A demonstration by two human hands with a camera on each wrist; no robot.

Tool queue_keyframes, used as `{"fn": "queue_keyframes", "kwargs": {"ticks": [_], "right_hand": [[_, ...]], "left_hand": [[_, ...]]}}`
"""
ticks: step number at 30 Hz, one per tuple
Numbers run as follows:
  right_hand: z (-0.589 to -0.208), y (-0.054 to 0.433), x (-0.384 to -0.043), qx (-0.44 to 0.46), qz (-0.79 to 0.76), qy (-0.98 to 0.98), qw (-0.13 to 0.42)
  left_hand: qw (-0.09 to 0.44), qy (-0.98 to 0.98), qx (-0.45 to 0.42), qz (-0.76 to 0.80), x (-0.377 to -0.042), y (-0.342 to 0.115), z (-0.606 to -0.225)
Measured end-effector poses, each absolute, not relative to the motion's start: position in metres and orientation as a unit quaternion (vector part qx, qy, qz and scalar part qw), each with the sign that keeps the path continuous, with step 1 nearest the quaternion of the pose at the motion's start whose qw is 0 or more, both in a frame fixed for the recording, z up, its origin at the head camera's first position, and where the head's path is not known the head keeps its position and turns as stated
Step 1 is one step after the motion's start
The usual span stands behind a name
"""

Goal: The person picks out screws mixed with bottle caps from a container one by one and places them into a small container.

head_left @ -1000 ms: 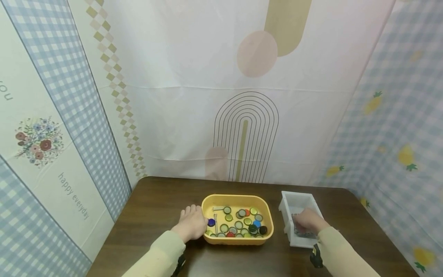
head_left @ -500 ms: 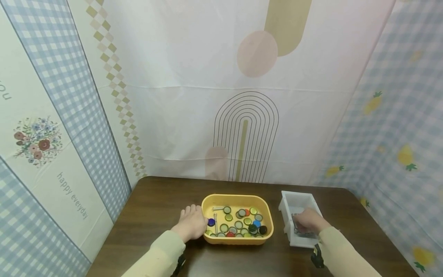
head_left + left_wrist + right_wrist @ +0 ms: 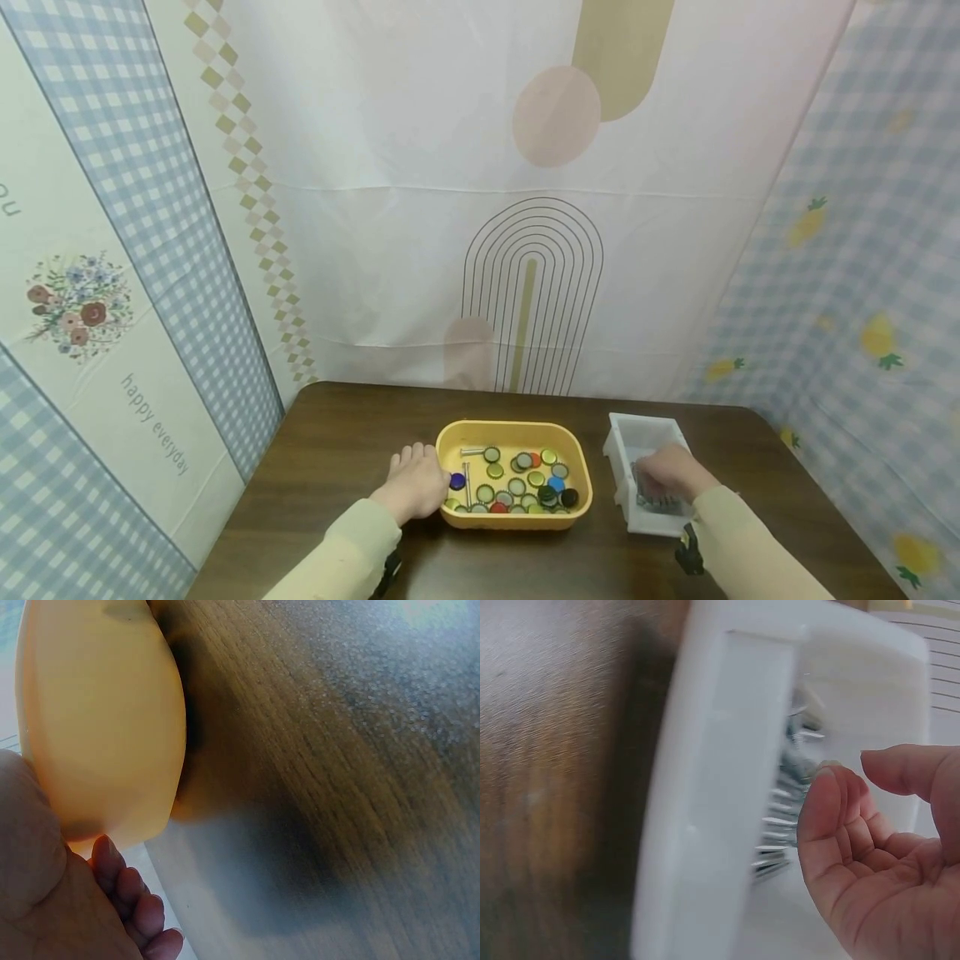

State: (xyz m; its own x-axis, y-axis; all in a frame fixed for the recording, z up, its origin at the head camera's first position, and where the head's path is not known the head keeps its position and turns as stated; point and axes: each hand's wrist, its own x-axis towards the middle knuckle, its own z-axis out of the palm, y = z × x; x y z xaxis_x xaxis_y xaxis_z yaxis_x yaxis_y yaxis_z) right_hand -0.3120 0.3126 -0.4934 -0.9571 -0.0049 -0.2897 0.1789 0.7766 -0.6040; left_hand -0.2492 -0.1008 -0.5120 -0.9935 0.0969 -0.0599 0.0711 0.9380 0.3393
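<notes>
My left hand [image 3: 414, 483] rests against the left end of a yellow tub [image 3: 517, 521] with its fingers relaxed; in the left wrist view its fingertips [image 3: 129, 881] lie beside the tub's wall. Inside the tub are many bottle caps [image 3: 517, 487], mostly gold and silver, and a couple of silver screws [image 3: 468, 483]. My right hand [image 3: 671, 473] reaches into a white bin [image 3: 645, 429]. Seen from the right wrist, its fingers are loosely bent with the thumb apart, and nothing shows between them. Below them lies a pile of metal screws [image 3: 780, 817], partly hidden by the bin's wall.
Both containers stand on a dark brown wooden table [image 3: 360, 425], with a gap between them. A patterned cloth [image 3: 390, 250] hangs behind the table, and checked cloth hangs at both sides.
My right hand has shifted slightly up within the white bin, showing more of the screws beneath it. The left hand and yellow tub have stayed put.
</notes>
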Motion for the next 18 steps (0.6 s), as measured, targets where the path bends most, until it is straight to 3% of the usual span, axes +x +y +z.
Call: {"fn": "queue_keyframes", "kwargs": {"ticks": [11, 18], "right_hand": [[-0.448, 0.302, -0.316, 0.032, -0.362, 0.923, 0.131], [-0.427, 0.277, -0.32, 0.014, -0.541, 0.822, 0.179]], "left_hand": [[0.039, 0.983, 0.046, 0.176, -0.249, -0.101, -0.512], [0.04, 0.982, 0.046, 0.178, -0.248, -0.102, -0.512]]}}
